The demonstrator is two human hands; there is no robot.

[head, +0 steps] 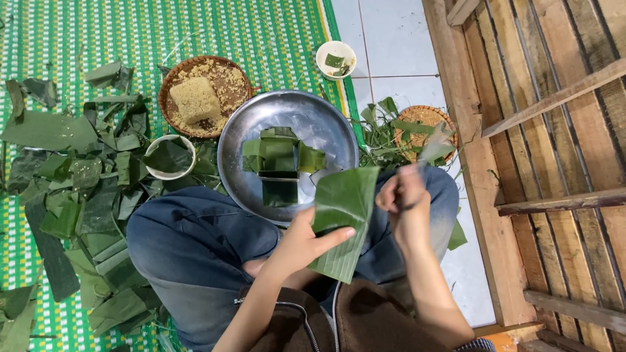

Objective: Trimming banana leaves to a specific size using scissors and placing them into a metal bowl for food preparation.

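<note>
The person sits on the floor with a big green leaf [342,218] held up over the lap. The left hand [301,242] grips the leaf along its left edge, with the thumb on the front and the fingers behind. The right hand [403,199] is closed into a loose fist just beside the leaf's right edge. It seems to pinch something thin, but that part is blurry, so I cannot tell what it is.

The leaf looks light and thin. It bends easily and would likely tear along its lines if pulled hard. Its top side looks smooth and a bit shiny, so it may slip. A good place to hold it seems to be near an edge, with flat fingers and a soft grip.

Just in front of the knees sits a round metal tray [326,124] with folded leaf pieces in it. A basket [225,78] with a block of yellow food is to its left. Many leaf scraps [98,195] lie on the green mat [65,32].
</note>
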